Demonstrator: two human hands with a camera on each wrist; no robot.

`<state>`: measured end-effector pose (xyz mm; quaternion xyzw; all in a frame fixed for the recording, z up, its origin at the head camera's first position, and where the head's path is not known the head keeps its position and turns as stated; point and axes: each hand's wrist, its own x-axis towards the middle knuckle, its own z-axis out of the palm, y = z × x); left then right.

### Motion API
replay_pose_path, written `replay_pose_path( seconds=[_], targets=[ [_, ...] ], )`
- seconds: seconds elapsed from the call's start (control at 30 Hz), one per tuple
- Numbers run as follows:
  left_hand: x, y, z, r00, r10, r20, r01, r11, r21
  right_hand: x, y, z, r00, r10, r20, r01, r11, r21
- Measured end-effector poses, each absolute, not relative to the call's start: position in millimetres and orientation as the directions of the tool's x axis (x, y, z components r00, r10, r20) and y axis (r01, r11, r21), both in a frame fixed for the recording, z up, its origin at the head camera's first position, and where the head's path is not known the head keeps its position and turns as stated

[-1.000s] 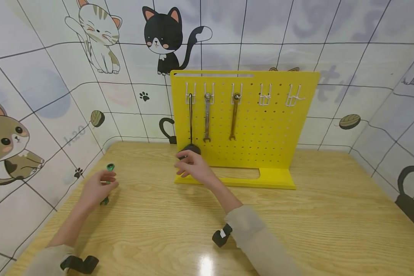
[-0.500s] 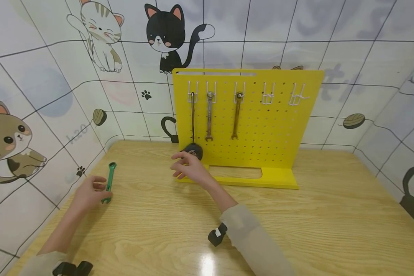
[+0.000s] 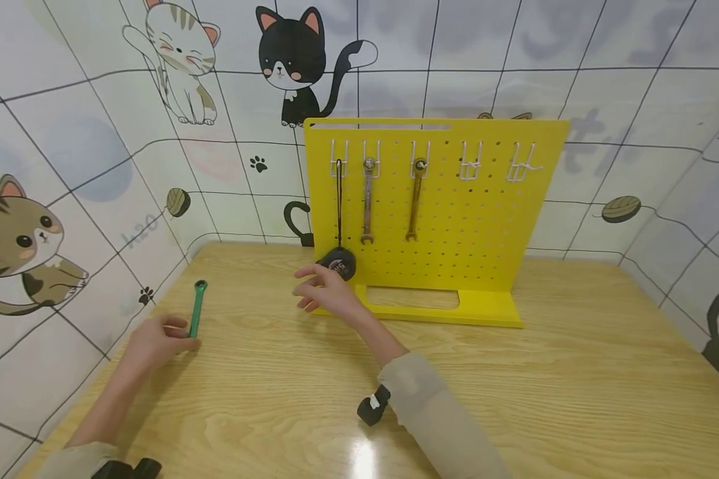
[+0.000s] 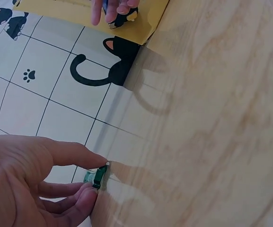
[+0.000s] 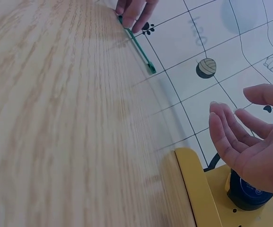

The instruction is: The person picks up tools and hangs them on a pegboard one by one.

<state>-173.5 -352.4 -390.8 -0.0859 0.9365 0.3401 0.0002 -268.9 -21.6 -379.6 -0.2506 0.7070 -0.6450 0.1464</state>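
A green combination wrench (image 3: pixel 197 309) lies on the table at the left, its ring end pointing away from me. My left hand (image 3: pixel 158 344) pinches its near end between thumb and fingers; in the left wrist view the end of the green wrench (image 4: pixel 100 176) shows between the fingertips. A black tape measure (image 3: pixel 342 261) hangs by a cord from the leftmost hook of the yellow pegboard (image 3: pixel 455 233). Just in front of it and to its left is my right hand (image 3: pixel 328 291), with relaxed, slightly bent fingers and nothing held. In the right wrist view, that hand partly covers the tape measure (image 5: pixel 247 194).
Two metal wrenches hang on the pegboard, a silver one (image 3: pixel 368 206) and a brownish one (image 3: pixel 416 203). Two white wire hooks on the right, such as the far one (image 3: pixel 518 163), bear nothing. Cat-patterned walls (image 3: pixel 228 166) border the wooden table (image 3: pixel 575 372).
My left hand has slid from the middle of the green wrench to its near end. My right hand has moved slightly left, uncovering more of the tape measure. The view has shifted a little.
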Motion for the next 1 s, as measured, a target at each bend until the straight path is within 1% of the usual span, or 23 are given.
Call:
replay_pose_path(
  seconds=[0.2, 0.37, 0.63, 0.87, 1.0],
  targets=[
    [-171.2, -346.9, -391.4, -0.983, -0.178, -0.043, -0.167, 0.771, 0.615, -269.9, -30.2, -382.6, -0.826, -0.556, 0.091, -0.128, 0.027, -0.991],
    [-171.6, -345.4, -388.8, -0.982, -0.18, -0.065, -0.182, 0.772, 0.609, -270.8, -40.4, -386.5, -0.815, -0.574, 0.086, -0.117, 0.017, -0.993],
    [-174.7, -340.8, -388.1, -0.973, -0.14, -0.182, -0.229, 0.676, 0.7, -267.2, -63.6, -391.1, -0.805, -0.592, 0.04, -0.061, 0.015, -0.998],
    [-177.6, -328.7, -392.1, -0.972, -0.054, -0.227, -0.219, 0.553, 0.804, -261.6, -88.7, -399.9, -0.805, -0.593, -0.018, -0.03, 0.072, -0.997],
    [-178.2, -319.7, -393.1, -0.971, -0.011, -0.238, -0.208, 0.529, 0.823, -258.7, -98.4, -402.7, -0.799, -0.599, -0.05, -0.003, 0.087, -0.996]
  ],
)
